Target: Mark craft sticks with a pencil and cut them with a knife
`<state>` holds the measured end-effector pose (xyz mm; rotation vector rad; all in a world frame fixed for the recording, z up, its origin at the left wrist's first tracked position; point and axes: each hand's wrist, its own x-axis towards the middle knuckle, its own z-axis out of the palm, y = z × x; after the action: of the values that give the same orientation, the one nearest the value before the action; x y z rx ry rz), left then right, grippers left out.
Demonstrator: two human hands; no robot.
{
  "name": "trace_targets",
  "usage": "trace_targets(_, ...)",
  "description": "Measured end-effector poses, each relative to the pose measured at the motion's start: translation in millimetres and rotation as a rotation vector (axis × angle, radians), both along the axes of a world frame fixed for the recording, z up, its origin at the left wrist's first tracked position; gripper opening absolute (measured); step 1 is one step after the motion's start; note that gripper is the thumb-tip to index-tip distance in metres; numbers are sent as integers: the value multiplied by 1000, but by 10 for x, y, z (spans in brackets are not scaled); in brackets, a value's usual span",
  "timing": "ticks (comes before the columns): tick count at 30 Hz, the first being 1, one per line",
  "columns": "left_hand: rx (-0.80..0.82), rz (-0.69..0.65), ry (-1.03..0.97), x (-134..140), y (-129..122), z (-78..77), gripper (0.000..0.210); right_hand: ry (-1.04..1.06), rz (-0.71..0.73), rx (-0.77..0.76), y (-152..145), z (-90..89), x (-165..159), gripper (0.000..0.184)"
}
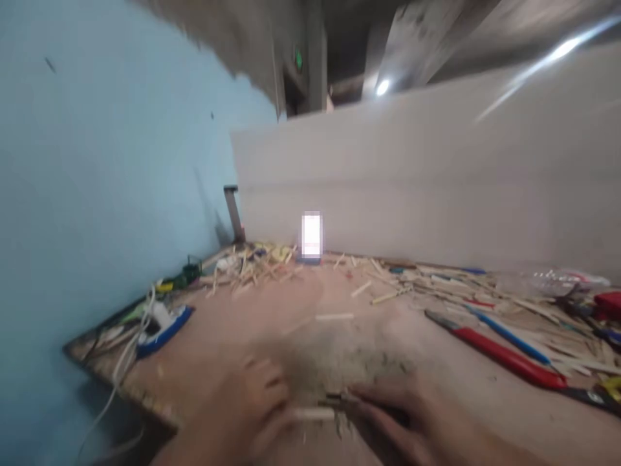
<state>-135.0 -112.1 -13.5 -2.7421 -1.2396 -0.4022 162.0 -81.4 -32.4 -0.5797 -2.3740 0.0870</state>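
Note:
My left hand (pixel 257 398) is at the bottom middle, closed with its fingers curled, blurred by motion. From its thumb side a short pale wooden strip (pixel 315 414) sticks out to the right, pinched low over the table. Facing it, my right hand (pixel 402 408) is closed round a thin dark tool (pixel 337 396), whose narrow tip points left just above the strip. Most of the tool is hidden by the fingers, and its kind is not clear. Another pale wooden stick (pixel 334 316) lies on the table (pixel 218 336) beyond the hands.
To the right lie a tool with red handles (pixel 509 356) and a blue pen-like stick (pixel 509 334). A blue-and-white iron (pixel 165 330) with a white cord stands at left. Wooden scraps (pixel 257 265) line the back, around a bright screen (pixel 311 234).

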Motion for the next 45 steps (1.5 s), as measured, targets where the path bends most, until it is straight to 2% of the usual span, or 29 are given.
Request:
trace_targets(1, -35, 16, -17, -16, -43, -51, 22, -20, 46, -82, -3, -35, 23, 35)
trace_targets(3, -92, 20, -51, -38, -118, -125, 20, -36, 106, -185, 14, -76, 72, 31)
trace_targets(6, -122, 46, -115, -3, -241, -185, 20, -21, 161, -228, 53, -96, 129, 26)
trace_targets(9, -181, 47, -165, 138, -393, -167, 25, -14, 136, -232, 65, -123, 150, 24)
trace_targets(12, -251, -77, -212, 271, -471, -74, 16, -29, 65, -248, 55, -170, 157, 24)
trace_targets(14, -229, -150, -230, 276, -419, -3, 13, -26, 38, -264, 50, -197, 168, 23)
trace_targets(17, -99, -153, -249, 165, -185, 55, 34, -14, 33, -306, 49, -214, 198, 23)
trace_targets(20, -146, -231, -159, 68, 93, 41, 49, 2, 39, -332, 53, -202, 223, 24)
trace_targets(22, -180, -279, -121, 73, 218, 11, 43, 13, 42, -341, 60, -183, 229, 24)
trace_targets(26, -215, -216, -92, 166, 245, -38, 29, 20, 85, -318, 82, -151, 229, 24)
trace_targets(29, -230, -135, -114, 187, 127, -78, 29, -9, 124, -272, 102, -142, 244, 23)
trace_targets(35, -222, -25, -277, 155, -110, -172, 29, -38, 168, -341, 88, -95, 288, 27)
trace_targets(39, -166, -20, -219, 176, -176, -172, 35, -101, 163, -339, 49, -105, 291, 25)
trace_targets(45, -44, -60, -169, 180, -303, -238, 30, -144, 87, -255, 21, -171, 239, 21)
